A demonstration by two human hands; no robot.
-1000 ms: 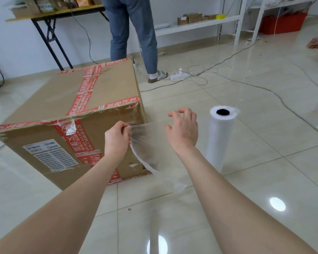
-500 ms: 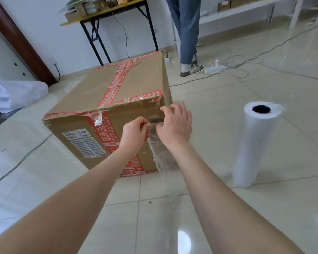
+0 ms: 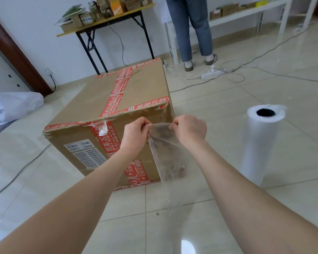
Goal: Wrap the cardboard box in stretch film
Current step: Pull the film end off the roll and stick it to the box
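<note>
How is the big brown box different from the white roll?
The brown cardboard box is wide and square-cornered; the white stretch-film roll is a slim round tube. The box is taped shut; the roll shows a dark hole on top. Both stand on the tiled floor.

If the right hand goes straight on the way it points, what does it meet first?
Most likely the cardboard box, near its top right front corner, with the stretch film it pinches pressed between. The right hand looks close to that corner, though depth is hard to judge.
</note>
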